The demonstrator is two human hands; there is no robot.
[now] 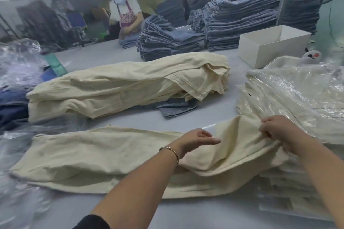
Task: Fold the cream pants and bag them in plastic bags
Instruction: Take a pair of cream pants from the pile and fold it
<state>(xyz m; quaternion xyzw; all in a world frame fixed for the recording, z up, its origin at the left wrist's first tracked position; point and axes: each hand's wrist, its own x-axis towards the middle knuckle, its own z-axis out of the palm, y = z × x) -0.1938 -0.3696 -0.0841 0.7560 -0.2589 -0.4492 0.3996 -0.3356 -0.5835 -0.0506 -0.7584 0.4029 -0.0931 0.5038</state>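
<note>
Folding has only just begun on the cream pants [104, 158] lying stretched across the near side of the surface [214, 117], legs running off to the left and one end bunched up at the right. That bunched end is pinched in the grip of the right hand [277, 132], fingers curled into the cloth and lifting it a little. The left hand [197, 140] hovers over the middle of the garment with fingers loosely extended and nothing held; whether it touches the cloth I cannot tell.

Judging by the layout, much work is left: a heap of unfolded cream pants [130, 85] waits behind, with a piece of denim [176, 108] poking out beneath it. At the right, a stack of bagged cream pants [301, 98] in clear plastic shows finished pieces, and the lifted end sits right against it, which may crowd the fold. Loose plastic bags [20, 61] lie at the left. Farther back stand stacks of folded jeans [242, 22], an open white box [271, 46], and another worker at the far edge.
</note>
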